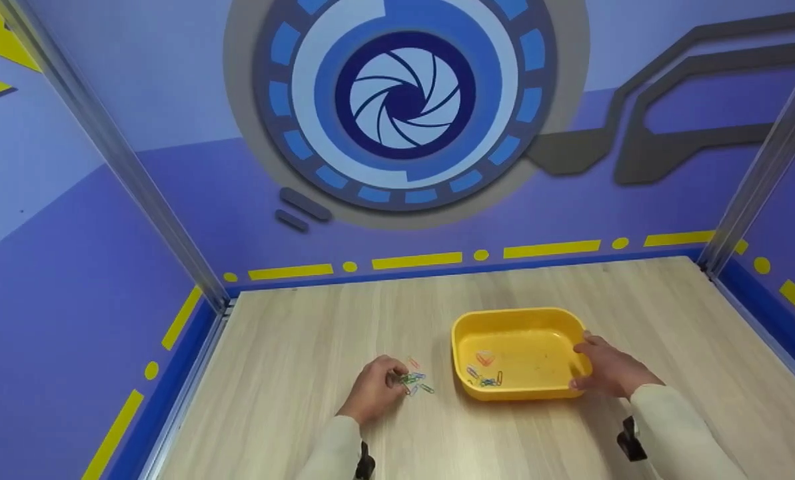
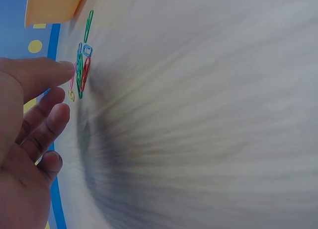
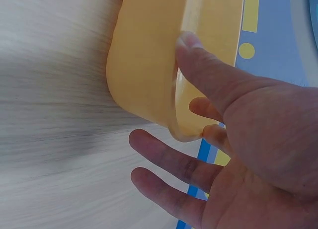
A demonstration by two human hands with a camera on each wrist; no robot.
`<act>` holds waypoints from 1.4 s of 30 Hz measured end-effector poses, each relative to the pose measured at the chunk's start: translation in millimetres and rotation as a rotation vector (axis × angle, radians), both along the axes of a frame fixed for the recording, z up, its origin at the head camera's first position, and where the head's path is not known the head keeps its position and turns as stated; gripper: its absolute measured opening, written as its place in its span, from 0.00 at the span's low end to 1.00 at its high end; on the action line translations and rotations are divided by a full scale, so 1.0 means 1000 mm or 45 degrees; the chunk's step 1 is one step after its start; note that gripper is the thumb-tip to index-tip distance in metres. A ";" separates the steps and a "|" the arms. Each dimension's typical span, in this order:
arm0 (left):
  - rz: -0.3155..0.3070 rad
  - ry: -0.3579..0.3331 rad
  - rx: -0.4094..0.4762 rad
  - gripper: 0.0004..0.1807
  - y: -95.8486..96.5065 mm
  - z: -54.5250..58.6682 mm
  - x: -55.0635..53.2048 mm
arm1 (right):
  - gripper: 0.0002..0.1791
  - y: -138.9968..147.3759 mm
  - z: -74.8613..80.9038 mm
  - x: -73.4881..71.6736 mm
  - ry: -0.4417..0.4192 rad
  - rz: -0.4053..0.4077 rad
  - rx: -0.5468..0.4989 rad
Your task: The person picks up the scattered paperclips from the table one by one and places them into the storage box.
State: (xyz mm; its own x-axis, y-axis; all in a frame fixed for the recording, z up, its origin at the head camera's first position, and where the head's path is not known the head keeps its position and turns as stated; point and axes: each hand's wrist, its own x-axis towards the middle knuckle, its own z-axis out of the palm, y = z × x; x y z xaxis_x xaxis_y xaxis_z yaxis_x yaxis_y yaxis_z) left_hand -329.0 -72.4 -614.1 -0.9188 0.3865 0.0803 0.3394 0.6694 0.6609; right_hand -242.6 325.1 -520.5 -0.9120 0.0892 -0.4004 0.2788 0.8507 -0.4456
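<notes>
Several coloured paper clips lie in a loose group on the wooden table, left of a yellow plastic bin. My left hand is at the near left side of that group, fingers bent. In the left wrist view its thumb reaches to the clips, and no clip shows lifted off the table. My right hand holds the bin's right end, its thumb at the rim and some fingertips inside. Several more clips lie on the bin's floor, toward its left.
A light wooden table carries everything. Patterned blue and purple panels stand behind it and at both sides, with metal posts at the corners. A dark clip-like piece is at the right sleeve.
</notes>
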 end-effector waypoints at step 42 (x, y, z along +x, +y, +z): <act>-0.030 -0.001 -0.143 0.05 -0.004 0.004 0.003 | 0.50 -0.001 0.000 0.003 0.008 -0.026 0.003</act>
